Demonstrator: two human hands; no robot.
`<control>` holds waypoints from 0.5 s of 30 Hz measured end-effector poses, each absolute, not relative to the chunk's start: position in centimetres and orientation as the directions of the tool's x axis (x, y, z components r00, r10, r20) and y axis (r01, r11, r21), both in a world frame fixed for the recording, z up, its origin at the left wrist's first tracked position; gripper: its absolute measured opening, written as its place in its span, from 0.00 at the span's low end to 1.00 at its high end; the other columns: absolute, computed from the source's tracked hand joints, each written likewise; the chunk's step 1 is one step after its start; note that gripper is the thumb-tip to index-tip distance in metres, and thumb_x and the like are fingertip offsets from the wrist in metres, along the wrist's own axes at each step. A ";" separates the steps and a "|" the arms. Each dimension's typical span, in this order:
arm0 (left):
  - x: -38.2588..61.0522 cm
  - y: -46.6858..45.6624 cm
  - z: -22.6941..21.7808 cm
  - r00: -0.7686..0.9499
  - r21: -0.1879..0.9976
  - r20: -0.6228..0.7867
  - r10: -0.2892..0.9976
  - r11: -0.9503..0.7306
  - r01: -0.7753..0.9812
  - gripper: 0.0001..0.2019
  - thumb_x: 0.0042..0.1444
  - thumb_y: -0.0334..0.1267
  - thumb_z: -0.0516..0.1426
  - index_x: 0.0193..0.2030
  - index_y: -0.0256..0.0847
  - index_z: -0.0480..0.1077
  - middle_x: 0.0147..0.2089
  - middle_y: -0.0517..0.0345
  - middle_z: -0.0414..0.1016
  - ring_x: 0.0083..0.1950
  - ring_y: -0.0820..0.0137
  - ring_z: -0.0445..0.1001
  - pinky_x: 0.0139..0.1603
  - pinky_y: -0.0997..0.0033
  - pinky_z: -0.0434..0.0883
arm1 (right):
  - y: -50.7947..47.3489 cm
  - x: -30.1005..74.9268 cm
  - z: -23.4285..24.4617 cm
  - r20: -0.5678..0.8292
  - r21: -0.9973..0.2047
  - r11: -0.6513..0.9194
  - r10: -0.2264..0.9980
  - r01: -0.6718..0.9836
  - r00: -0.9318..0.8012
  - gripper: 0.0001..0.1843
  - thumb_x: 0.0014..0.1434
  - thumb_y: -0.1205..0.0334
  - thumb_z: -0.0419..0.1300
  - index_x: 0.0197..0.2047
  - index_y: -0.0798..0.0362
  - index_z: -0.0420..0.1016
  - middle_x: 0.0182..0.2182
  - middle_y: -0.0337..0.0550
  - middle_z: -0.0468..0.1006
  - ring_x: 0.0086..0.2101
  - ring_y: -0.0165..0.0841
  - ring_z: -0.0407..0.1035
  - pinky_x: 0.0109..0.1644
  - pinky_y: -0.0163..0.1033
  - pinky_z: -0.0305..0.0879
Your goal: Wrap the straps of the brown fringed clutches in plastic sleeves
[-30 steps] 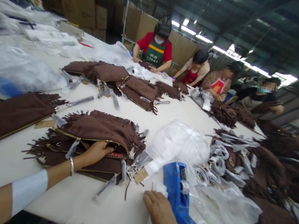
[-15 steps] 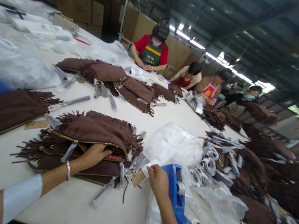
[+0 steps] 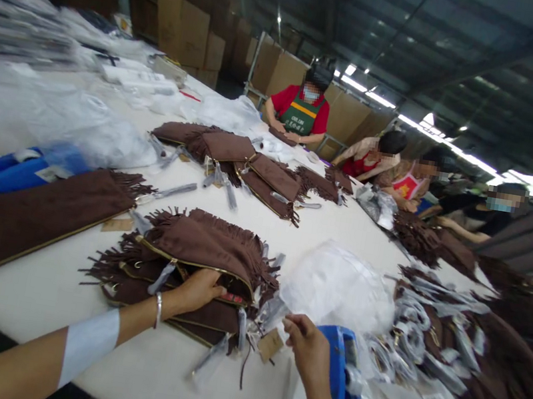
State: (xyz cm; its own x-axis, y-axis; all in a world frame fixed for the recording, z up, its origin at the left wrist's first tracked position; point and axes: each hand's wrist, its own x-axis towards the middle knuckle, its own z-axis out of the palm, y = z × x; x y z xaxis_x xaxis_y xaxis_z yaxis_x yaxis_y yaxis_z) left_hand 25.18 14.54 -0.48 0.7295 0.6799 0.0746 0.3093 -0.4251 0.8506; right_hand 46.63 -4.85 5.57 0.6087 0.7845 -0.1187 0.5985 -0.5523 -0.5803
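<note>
My left hand (image 3: 196, 288) lies on a stack of brown fringed suede bags (image 3: 196, 262), its fingers curled round the gold-zipped edge of the top bag. My right hand (image 3: 308, 351) hovers just right of the stack, fingers pinched near a clear plastic piece and a brown paper tag (image 3: 270, 344); what it pinches is too small to name. A blue tape dispenser (image 3: 342, 390) sits right behind that hand.
A long brown bag (image 3: 26, 215) lies at the left. More fringed bags (image 3: 246, 166) sit mid-table, white plastic bags (image 3: 338, 285) and wrapped straps (image 3: 421, 339) to the right. Several seated people work at the far edge. Cardboard boxes (image 3: 182, 28) stand behind.
My right hand has come up from the table's near edge past the tape dispenser to the tag beside the stack. My left hand stays on the bags. The view shifted left.
</note>
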 end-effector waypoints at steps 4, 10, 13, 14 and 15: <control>24.6 14.2 -0.2 0.741 0.789 0.134 0.659 -0.523 0.322 0.19 0.51 0.26 0.54 0.51 0.38 0.68 0.53 0.48 0.72 0.57 0.57 0.67 0.61 0.58 0.61 | -3.0 42.4 7.1 0.020 -0.732 -0.265 0.913 0.628 0.409 0.13 0.61 0.57 0.55 0.46 0.49 0.72 0.27 0.36 0.78 0.26 0.31 0.71 0.32 0.32 0.62; 24.9 14.5 0.4 0.745 0.816 0.141 0.652 -0.503 0.286 0.17 0.50 0.24 0.51 0.47 0.38 0.69 0.49 0.49 0.73 0.53 0.60 0.68 0.56 0.60 0.63 | 2.5 38.5 5.6 0.094 -0.497 -0.195 0.957 0.846 0.275 0.11 0.63 0.65 0.51 0.37 0.48 0.75 0.33 0.38 0.79 0.35 0.30 0.74 0.37 0.30 0.59; 25.5 15.2 0.6 0.741 0.927 0.046 0.670 -0.305 0.219 0.18 0.45 0.23 0.51 0.44 0.37 0.69 0.41 0.53 0.73 0.39 0.66 0.70 0.42 0.68 0.66 | 3.8 39.3 4.6 0.141 -0.345 -0.274 0.930 0.898 0.338 0.12 0.65 0.66 0.49 0.40 0.50 0.74 0.35 0.41 0.79 0.37 0.30 0.74 0.37 0.30 0.59; 25.7 15.4 0.7 0.736 0.954 -0.005 0.677 -0.217 0.207 0.18 0.43 0.24 0.51 0.43 0.36 0.69 0.38 0.55 0.72 0.34 0.69 0.68 0.36 0.71 0.65 | 4.0 39.6 4.4 0.141 -0.321 -0.273 0.933 0.907 0.331 0.12 0.65 0.66 0.49 0.40 0.50 0.74 0.35 0.41 0.79 0.37 0.30 0.74 0.37 0.30 0.59; 25.9 15.7 0.7 0.734 0.973 -0.055 0.677 -0.130 0.193 0.17 0.42 0.24 0.51 0.41 0.35 0.69 0.35 0.57 0.71 0.31 0.71 0.66 0.32 0.73 0.63 | 4.0 40.0 4.2 0.137 -0.310 -0.259 0.940 0.915 0.313 0.12 0.65 0.67 0.49 0.40 0.50 0.74 0.35 0.41 0.79 0.37 0.29 0.74 0.38 0.29 0.58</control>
